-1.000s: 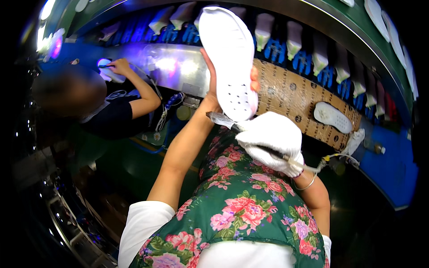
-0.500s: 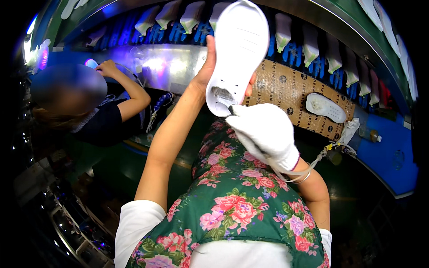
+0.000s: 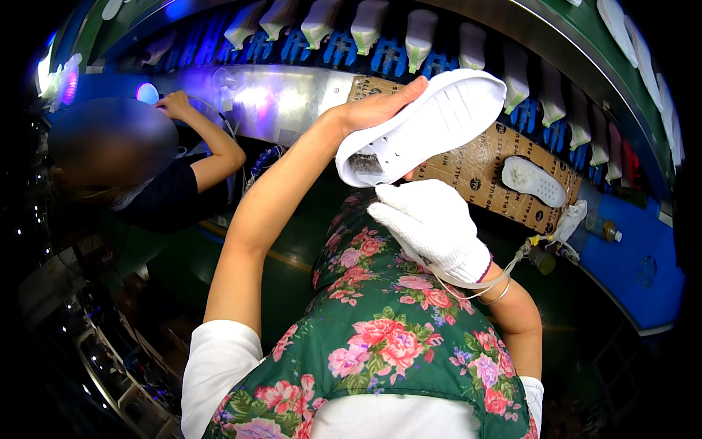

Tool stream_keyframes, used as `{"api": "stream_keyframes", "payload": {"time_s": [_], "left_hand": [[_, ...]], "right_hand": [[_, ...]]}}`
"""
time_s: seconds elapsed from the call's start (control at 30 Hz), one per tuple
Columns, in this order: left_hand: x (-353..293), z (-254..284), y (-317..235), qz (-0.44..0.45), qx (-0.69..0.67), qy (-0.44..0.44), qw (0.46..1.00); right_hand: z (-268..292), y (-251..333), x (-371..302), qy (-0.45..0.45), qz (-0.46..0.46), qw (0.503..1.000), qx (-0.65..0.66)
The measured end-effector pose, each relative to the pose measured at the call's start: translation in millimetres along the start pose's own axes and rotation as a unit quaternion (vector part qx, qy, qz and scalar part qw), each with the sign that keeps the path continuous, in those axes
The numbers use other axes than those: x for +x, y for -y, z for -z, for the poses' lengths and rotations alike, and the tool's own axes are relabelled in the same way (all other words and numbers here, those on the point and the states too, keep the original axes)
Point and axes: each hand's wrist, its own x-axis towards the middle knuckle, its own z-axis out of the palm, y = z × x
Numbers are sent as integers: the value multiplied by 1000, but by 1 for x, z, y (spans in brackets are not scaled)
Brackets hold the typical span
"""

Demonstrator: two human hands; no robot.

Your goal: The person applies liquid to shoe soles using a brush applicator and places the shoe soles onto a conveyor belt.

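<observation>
Sole (image 3: 446, 117) has swung from near upright to a slant, toe now pointing upper right; its heel end stays close to the glove. Left hand (image 3: 376, 110), bare, holds it from below: thumb along the upper edge, a fingertip just showing at the lower edge. Right hand (image 3: 431, 219), in a white knit glove, is pinched narrow on the brush (image 3: 367, 168); handle mostly hidden by the glove. Dark bristles sit inside the heel cup, spread flat; contact with the floor of the cup likely but partly hidden. Clear tube (image 3: 468, 284) runs past the glove's cuff and on to the right.

Just beyond: printed cardboard (image 3: 512, 143) on the bench, second sole (image 3: 534, 181) lying on its right part, dirty patch at one end. White cloth (image 3: 574, 219) beside the cardboard, bottle (image 3: 603, 230) lying near it on the blue top (image 3: 621, 271). Metal plate (image 3: 292, 91) left of the cardboard. Behind, a row of pale lasts (image 3: 418, 36) with blue holders (image 3: 387, 55). Far left, co-worker's hand (image 3: 175, 104) near a glowing disc (image 3: 148, 93).
</observation>
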Motion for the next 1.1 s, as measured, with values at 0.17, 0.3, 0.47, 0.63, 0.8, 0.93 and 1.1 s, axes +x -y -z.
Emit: {"api": "stream_keyframes", "payload": {"time_s": [0.17, 0.3, 0.47, 0.63, 0.8, 0.93, 1.1], "left_hand": [[-2, -13, -15, 142, 313, -93, 934], [2, -20, -22, 121, 407, -48, 904], [6, -24, -32, 166, 464, -21, 870], [12, -14, -28, 143, 476, -7, 867], [11, -26, -41, 171, 489, -23, 855], [16, -11, -32, 178, 484, -49, 856], [6, -15, -36, 140, 379, -90, 910]], "right_hand": [[9, 3, 10, -9, -105, 972, 211], [6, -1, 5, -4, -65, 996, 66], [10, 1, 10, 6, -159, 967, 197], [15, -6, 7, 5, -189, 974, 127], [11, -11, -4, -57, -209, 965, 149], [4, 2, 2, -5, -103, 991, 83], [10, -5, -7, -140, -249, 931, 225]]}}
